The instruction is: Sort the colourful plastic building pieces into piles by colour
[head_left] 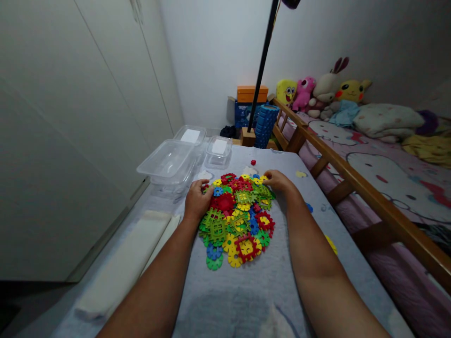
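Note:
A heap of interlocking plastic building pieces in red, green, yellow and blue lies on a cloth-covered table. Some are round notched discs, others square frames. My left hand rests against the heap's left edge, with thumb and fingers apart around the outer pieces. At the far right edge, my right hand touches yellow and green pieces with its fingers bent and spread; its fingertips are partly hidden. Neither hand has lifted a piece. A small red piece lies alone beyond the heap.
Clear plastic containers stand at the back left, a smaller one beside them. A folded white cloth lies on the left. Loose yellow and blue pieces sit right of my right arm, near the wooden bed rail.

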Motion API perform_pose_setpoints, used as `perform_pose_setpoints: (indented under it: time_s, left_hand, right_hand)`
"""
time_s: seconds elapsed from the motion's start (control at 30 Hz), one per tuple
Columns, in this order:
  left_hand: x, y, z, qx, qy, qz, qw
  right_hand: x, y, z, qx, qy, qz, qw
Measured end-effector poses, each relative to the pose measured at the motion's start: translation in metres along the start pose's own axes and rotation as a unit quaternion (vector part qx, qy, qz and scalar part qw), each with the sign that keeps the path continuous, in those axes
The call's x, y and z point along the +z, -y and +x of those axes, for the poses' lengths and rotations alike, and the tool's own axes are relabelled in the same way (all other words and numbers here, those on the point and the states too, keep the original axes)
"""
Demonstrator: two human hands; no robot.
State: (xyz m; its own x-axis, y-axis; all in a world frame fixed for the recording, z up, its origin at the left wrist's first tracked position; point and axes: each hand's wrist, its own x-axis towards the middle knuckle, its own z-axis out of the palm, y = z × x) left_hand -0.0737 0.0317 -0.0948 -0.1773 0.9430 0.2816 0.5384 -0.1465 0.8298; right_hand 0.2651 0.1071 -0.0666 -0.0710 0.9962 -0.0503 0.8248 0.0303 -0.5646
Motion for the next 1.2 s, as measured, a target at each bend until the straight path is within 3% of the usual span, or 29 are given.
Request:
perform_pose_setpoints:
  time_s: [0.23, 0.37, 0.53, 0.7, 0.83, 1.0, 1.2]
  left_hand:
    - [0.000, 0.000, -0.001, 0.000, 0.000, 0.000, 1.000]
    - [0.000, -0.001, 0.000, -0.010, -0.001, -0.003, 1.000]
    - [-0.001, -0.002, 0.000, -0.009, 0.009, -0.003, 1.000]
    - [-0.002, -0.003, -0.001, -0.016, 0.019, -0.006, 1.000]
    - [-0.002, -0.003, 0.000, -0.019, 0.020, -0.004, 1.000]
    - [-0.002, 0.000, 0.002, -0.022, 0.023, -0.001, 0.999]
    - [-0.002, 0.002, 0.003, -0.027, 0.025, 0.000, 0.999]
  right_hand:
    - [-0.001, 0.003, -0.006, 0.034, -0.076, 0.097, 0.992]
    - [-0.021, 0.016, -0.018, 0.013, -0.107, 0.126, 0.986]
    - [-0.055, 0.020, -0.055, 0.013, -0.083, 0.146, 0.986]
    - [-0.082, -0.010, -0.117, 0.025, -0.053, 0.167, 0.984]
    - [-0.090, -0.040, -0.170, 0.064, -0.030, 0.143, 0.987]
    - [-0.083, -0.070, -0.219, 0.098, 0.010, 0.126, 0.987]
    - [-0.069, -0.083, -0.243, 0.121, 0.035, 0.104, 0.987]
